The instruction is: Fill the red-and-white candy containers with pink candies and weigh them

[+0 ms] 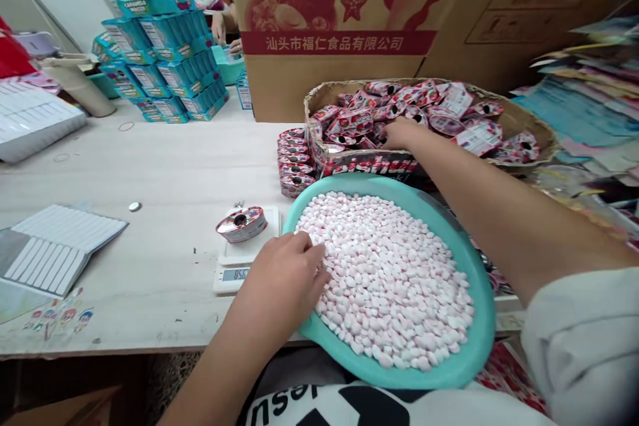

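Candies (384, 273), small, rounded and white to pale pink, fill a turquoise basin (483, 319) at the near edge of a pale table (164, 173), directly to the right of a worker's left hand (292, 273). That hand is loosely curled over the basin's left rim, its fingertips among the sweets; whether it grips any cannot be told. The right hand (402, 134) reaches beyond the basin into an open carton (546, 146), fingers down among red-and-white packs (352, 121) that lie on both sides of it; its fingertips are hidden, leaving its hold unclear. A line of matching packs (295, 166) stands against the carton's left side. Left of the basin, a single pack (241, 224) rests on a white digital scale (272, 219), near the left hand but apart from it. Blue boxes (164, 60) rise in tiers at far left, beside a tall printed cardboard box (339, 86), as another person's hand (218, 28) shows behind them.
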The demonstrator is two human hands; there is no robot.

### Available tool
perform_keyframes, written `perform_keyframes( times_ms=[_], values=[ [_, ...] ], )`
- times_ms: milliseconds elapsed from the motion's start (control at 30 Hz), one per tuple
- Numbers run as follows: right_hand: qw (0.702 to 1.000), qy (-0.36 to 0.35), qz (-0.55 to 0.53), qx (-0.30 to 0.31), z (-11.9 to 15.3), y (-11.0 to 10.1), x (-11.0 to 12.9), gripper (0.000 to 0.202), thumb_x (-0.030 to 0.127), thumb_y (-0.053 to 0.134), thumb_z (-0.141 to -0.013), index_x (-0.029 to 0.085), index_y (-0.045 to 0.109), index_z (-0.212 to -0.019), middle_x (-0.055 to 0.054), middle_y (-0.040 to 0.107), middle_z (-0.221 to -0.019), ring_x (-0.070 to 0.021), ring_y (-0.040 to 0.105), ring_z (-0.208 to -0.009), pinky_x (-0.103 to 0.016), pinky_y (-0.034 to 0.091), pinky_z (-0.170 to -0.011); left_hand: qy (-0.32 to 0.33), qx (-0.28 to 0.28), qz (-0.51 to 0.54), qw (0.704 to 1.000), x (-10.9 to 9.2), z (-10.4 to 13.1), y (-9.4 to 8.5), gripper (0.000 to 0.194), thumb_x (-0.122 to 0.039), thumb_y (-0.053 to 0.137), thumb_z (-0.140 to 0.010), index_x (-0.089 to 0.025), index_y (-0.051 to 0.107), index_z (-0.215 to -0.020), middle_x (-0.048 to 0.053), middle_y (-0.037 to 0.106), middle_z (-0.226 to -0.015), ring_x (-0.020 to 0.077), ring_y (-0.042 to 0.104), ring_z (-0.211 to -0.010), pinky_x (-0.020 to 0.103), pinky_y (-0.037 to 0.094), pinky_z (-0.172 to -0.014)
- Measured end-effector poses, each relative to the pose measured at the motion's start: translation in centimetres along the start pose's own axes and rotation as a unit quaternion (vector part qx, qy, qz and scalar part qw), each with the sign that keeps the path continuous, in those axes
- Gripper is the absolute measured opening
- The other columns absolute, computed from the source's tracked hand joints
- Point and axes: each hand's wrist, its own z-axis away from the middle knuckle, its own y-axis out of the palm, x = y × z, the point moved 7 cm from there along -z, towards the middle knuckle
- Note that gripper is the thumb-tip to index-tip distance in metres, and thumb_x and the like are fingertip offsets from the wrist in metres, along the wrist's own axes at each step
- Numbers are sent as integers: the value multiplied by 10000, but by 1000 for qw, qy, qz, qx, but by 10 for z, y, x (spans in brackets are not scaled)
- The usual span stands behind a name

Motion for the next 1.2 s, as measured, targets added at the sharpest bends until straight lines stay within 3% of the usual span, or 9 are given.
perform_keyframes(
  times_ms=[100,267,400,567,700,867,1033,1200],
  values=[
    [999,22,-5,25,7,-2,1,478,460,764,-718,330,715,-1176,-123,520,-1353,-388,506,-1242,-529,488,-963,-40,69,-13,997,1,-10,10,174,-245,558,-935,-171,714,-955,87,672,-934,257,641,-894,397,507,-782],
    [999,24,-22,40,12,-5,3,473,485,762,-727,339,715,-1175,-96,490,-1392,-377,476,-1271,-489,475,-995,-41,35,20,998,6,-8,12,190,-233,552,-947,-192,734,-910,75,684,-910,236,648,-887,364,499,-788],
    [999,-2,-20,46,13,-7,7,430,488,764,-720,332,741,-1120,-91,566,-1321,-350,540,-1200,-439,488,-958,-56,21,-17,998,-5,-4,18,170,-185,553,-925,-177,702,-844,90,652,-856,254,625,-829,386,498,-733],
    [998,-29,-24,46,17,-12,14,333,382,690,-806,217,746,-1090,-110,700,-1152,-264,619,-1000,-349,484,-850,-26,-12,-81,996,-23,-6,24,175,-36,522,-864,-171,629,-833,71,605,-819,233,578,-783,363,488,-692],
    [999,-17,-31,36,21,-17,15,327,379,661,-827,185,736,-1079,-124,720,-1111,-246,625,-921,-339,468,-768,-11,-16,-82,996,-24,-8,28,160,-33,527,-855,-176,593,-821,55,592,-811,220,568,-778,349,489,-687],
    [998,-17,-37,44,20,-15,15,291,383,669,-828,191,739,-1036,-122,727,-1078,-255,636,-919,-343,461,-754,-27,22,-77,996,-22,-13,29,123,-78,522,-886,-181,586,-870,62,618,-865,230,589,-809,360,501,-688],
    [997,-32,-41,48,13,-12,18,266,381,675,-843,185,744,-1010,-126,730,-1066,-252,638,-916,-338,457,-757,9,74,-85,994,-28,-23,30,138,-49,547,-836,-159,601,-901,93,643,-845,253,619,-820,384,521,-713],
    [997,-40,-40,57,7,-9,19,238,378,693,-838,186,751,-967,-118,735,-1021,-235,633,-858,-332,455,-733,-14,98,-80,992,-24,-29,33,160,-52,516,-845,-142,622,-924,118,654,-859,259,639,-831,379,519,-696]
  ],
)
